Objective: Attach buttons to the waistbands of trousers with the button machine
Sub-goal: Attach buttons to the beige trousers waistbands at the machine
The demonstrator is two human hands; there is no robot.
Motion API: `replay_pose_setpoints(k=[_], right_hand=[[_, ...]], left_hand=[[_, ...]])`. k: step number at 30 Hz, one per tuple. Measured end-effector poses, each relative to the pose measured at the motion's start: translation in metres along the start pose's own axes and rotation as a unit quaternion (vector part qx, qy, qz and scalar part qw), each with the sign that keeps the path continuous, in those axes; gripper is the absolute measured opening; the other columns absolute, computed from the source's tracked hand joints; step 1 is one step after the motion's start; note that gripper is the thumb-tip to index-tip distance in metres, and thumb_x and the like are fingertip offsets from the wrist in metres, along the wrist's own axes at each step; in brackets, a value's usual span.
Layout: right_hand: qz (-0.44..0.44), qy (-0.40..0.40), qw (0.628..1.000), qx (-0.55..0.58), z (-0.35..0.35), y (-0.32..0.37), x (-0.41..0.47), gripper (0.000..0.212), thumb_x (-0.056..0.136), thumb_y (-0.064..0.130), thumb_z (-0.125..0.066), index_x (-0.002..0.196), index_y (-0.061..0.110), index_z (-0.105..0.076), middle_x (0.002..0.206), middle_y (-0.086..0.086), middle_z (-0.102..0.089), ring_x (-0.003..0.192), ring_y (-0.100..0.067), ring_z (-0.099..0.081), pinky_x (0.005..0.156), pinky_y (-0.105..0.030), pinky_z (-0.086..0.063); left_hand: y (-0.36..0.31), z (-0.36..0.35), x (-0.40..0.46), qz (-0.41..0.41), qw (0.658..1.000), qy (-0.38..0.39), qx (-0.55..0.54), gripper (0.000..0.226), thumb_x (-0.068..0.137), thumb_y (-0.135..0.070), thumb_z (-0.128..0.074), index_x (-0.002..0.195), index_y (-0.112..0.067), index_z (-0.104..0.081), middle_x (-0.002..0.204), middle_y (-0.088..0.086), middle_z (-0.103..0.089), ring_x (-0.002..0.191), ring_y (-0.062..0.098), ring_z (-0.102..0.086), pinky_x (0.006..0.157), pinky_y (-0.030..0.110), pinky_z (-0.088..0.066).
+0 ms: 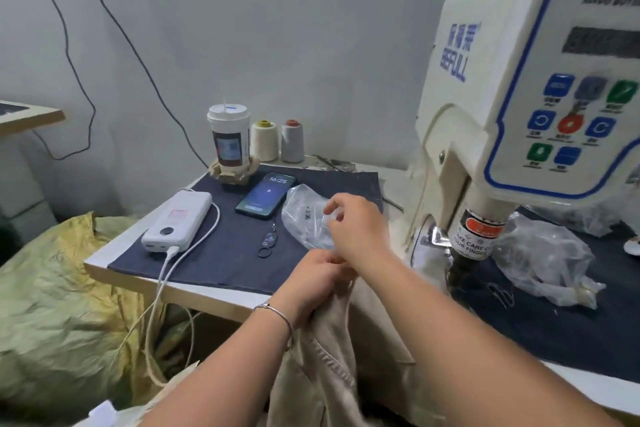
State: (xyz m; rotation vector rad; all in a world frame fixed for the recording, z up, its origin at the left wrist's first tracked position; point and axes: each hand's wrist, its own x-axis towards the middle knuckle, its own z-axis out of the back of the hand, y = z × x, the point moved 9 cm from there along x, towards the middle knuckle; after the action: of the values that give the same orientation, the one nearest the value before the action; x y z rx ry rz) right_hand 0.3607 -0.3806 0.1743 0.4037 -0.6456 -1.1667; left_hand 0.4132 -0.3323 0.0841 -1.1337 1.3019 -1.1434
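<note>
Beige trousers [349, 360] hang over the table's front edge, and my left hand [311, 282] is closed on their upper edge. My right hand [358, 224] hovers over a clear plastic bag [303, 215] of small metal parts on the dark cloth, its fingers curled and slightly apart, with nothing seen in them. The cream button machine [526, 80] stands at the right. Its press head [474, 236], with a red and white warning label, is just right of my right wrist.
On the dark cloth [225, 253] lie a phone [266, 196], a white power bank [177, 222] with a cable, and a key ring [267, 244]. A cup [228, 139] and two thread cones [278, 140] stand behind. Another crumpled plastic bag [543, 260] lies right of the machine; a yellow-green sack [59, 305] is on the left.
</note>
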Motion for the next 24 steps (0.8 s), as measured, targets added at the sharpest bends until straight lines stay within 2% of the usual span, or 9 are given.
replay_pose_setpoints(k=[2,4,5,8,9,12,15,20,24], right_hand=[[0.004,0.080,0.989,-0.120,-0.034,-0.001,0.033,0.032,0.091,0.010,-0.049,0.107,0.029,-0.069,0.117,-0.005,-0.058,0.106,-0.027,-0.058,0.087,-0.034,-0.048],[0.001,0.140,0.969,-0.205,-0.063,-0.009,0.056,0.034,0.093,0.018,-0.051,0.121,0.031,-0.064,0.128,-0.006,-0.046,0.121,-0.029,-0.047,0.100,-0.040,-0.043],[-0.006,0.152,0.961,-0.230,-0.074,-0.013,0.065,0.036,0.092,0.021,-0.054,0.126,0.030,-0.061,0.131,-0.006,-0.042,0.125,-0.028,-0.041,0.101,-0.041,-0.042],[-0.010,0.127,0.957,-0.260,-0.087,-0.015,0.083,0.036,0.089,0.022,-0.059,0.126,0.021,-0.061,0.132,-0.006,-0.040,0.125,-0.027,-0.037,0.089,-0.034,-0.038],[-0.014,0.118,0.957,-0.263,-0.088,-0.015,0.086,0.037,0.087,0.022,-0.063,0.124,0.019,-0.061,0.131,-0.007,-0.040,0.124,-0.027,-0.038,0.085,-0.033,-0.037],[-0.027,0.118,0.957,-0.264,-0.093,-0.015,0.094,0.046,0.080,0.022,-0.070,0.125,0.016,-0.060,0.131,-0.007,-0.042,0.124,-0.028,-0.039,0.081,-0.034,-0.036],[-0.025,0.125,0.963,-0.236,-0.100,-0.016,0.098,0.039,0.084,0.019,-0.062,0.122,0.014,-0.061,0.131,-0.009,-0.043,0.123,-0.029,-0.040,0.091,-0.034,-0.042],[-0.019,0.128,0.961,-0.246,-0.104,-0.015,0.098,0.035,0.084,0.014,-0.062,0.119,0.016,-0.063,0.130,-0.009,-0.043,0.123,-0.030,-0.040,0.092,-0.035,-0.043],[-0.004,0.119,0.964,-0.239,-0.105,-0.011,0.099,0.033,0.084,0.014,-0.062,0.117,0.018,-0.065,0.126,-0.006,-0.044,0.122,-0.027,-0.039,0.080,-0.031,-0.038]], left_hand=[[0.002,-0.001,0.001,-0.002,1.000,0.005,-0.009,0.014,0.084,-0.003,-0.063,0.087,-0.006,-0.076,0.086,0.009,-0.071,0.083,0.022,-0.064,0.081,0.030,-0.051],[0.003,-0.002,0.002,-0.010,1.000,0.014,-0.024,0.015,0.083,-0.002,-0.064,0.090,-0.005,-0.076,0.091,0.010,-0.075,0.089,0.022,-0.068,0.088,0.031,-0.054],[0.004,-0.002,0.003,-0.013,0.999,0.016,-0.026,0.016,0.084,0.001,-0.063,0.090,-0.005,-0.077,0.093,0.012,-0.075,0.090,0.022,-0.068,0.089,0.033,-0.054],[0.006,0.003,0.006,-0.008,1.000,-0.002,-0.017,0.017,0.085,0.005,-0.058,0.093,0.006,-0.073,0.103,0.027,-0.070,0.088,0.026,-0.064,0.095,0.045,-0.051],[0.007,0.005,0.007,-0.006,1.000,-0.010,-0.014,0.017,0.086,0.005,-0.058,0.094,0.007,-0.073,0.104,0.029,-0.069,0.087,0.025,-0.063,0.094,0.045,-0.051],[0.007,0.007,0.009,-0.008,0.999,-0.021,-0.026,0.018,0.088,0.003,-0.057,0.088,0.001,-0.075,0.097,0.023,-0.073,0.085,0.022,-0.062,0.087,0.039,-0.053],[0.007,0.009,0.010,-0.013,0.999,-0.028,-0.025,0.026,0.088,0.004,-0.054,0.077,-0.009,-0.074,0.081,0.009,-0.069,0.080,0.019,-0.059,0.080,0.033,-0.049],[0.008,0.013,0.010,-0.014,0.999,-0.040,-0.011,0.023,0.087,0.001,-0.054,0.077,-0.006,-0.073,0.077,0.005,-0.067,0.078,0.016,-0.057,0.077,0.030,-0.047],[0.008,0.014,0.010,-0.018,0.999,-0.050,0.007,0.019,0.086,0.000,-0.054,0.085,0.001,-0.073,0.082,0.007,-0.068,0.081,0.017,-0.057,0.080,0.034,-0.049]])
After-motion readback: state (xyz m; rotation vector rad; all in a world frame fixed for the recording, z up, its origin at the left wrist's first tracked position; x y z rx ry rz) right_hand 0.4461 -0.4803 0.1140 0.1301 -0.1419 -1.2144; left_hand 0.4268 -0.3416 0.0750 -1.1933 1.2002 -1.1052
